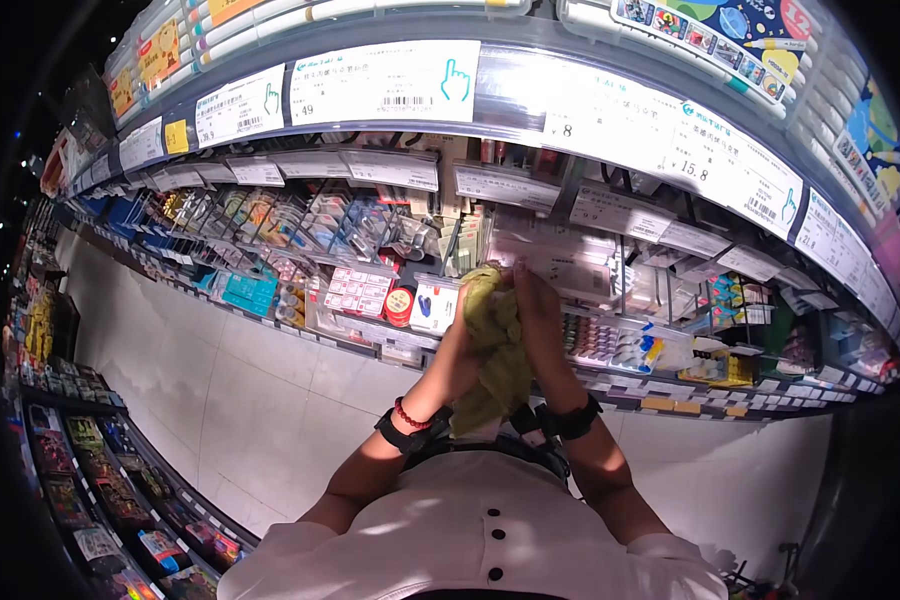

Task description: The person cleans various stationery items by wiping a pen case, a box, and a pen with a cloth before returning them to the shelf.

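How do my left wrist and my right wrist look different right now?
Your left wrist wears a red beaded bracelet beside its band; your right wrist shows no bracelet. The left wrist slants up toward the right of the picture, while the right wrist slants up toward the left. Both wear a black band, and both lead to hands that hold the green cloth.

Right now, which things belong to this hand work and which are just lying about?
In the work: green cloth; left hand and right hand, both holding it.
Just about: price labels, red-and-white packs, round red pack, tiled floor.
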`<state>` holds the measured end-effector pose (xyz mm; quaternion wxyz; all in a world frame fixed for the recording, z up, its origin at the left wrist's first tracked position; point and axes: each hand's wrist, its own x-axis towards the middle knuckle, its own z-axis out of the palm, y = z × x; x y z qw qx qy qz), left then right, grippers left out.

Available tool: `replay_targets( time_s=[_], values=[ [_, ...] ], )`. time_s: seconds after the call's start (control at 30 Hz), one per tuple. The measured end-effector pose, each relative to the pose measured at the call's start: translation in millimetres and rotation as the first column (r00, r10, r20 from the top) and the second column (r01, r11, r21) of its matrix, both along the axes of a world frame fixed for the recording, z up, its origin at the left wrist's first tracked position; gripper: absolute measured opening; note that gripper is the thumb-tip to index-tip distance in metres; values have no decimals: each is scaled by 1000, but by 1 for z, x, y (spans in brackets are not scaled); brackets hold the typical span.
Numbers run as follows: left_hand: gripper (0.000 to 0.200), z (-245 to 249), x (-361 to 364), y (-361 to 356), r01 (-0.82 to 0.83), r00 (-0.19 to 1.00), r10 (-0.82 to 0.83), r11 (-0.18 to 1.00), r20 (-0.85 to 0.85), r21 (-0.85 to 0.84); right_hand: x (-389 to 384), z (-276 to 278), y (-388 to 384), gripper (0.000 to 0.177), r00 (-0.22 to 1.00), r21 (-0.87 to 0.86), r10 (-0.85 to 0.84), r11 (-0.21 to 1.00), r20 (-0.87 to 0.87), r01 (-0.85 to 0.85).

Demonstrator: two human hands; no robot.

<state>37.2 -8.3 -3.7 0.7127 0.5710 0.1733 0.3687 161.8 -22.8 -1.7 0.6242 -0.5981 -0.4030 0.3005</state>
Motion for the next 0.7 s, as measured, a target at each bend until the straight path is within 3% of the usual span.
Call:
replay_targets(
  time_s=[0.17,0.27,0.37,0.47,0.53,0.57,0.6,0.7],
  values=[
    [74,-20,-6,8,3,992,8,996,-130,89,3,-1,-1,36,984,9,-7,1000,180,6],
    [71,-19,-2,0,-16,999,16,1000,-52,3,4,-12,5,35,996,50,-68,997,48,66],
    [62,-15,4,-4,-121,992,119,990,34,72,5,-18,9,26,951,140,12,990,-310,33],
    [52,-3,9,4,-268,926,317,935,204,-234,-5,-13,4,28,860,17,257,960,-441,-279],
    [46,-8,4,18,-472,863,478,878,163,-76,-30,-13,-7,33,952,32,306,952,-30,-305],
    [43,-10,0,24,-561,819,554,828,153,6,-39,-14,-13,35,934,35,308,947,183,-319],
    [42,-2,-4,25,-568,819,560,822,124,46,-40,-14,-18,33,923,-38,343,939,176,-342],
    [41,-22,-8,29,-651,749,654,756,107,-68,-41,-11,-23,28,887,-291,429,882,169,-371]
  ],
)
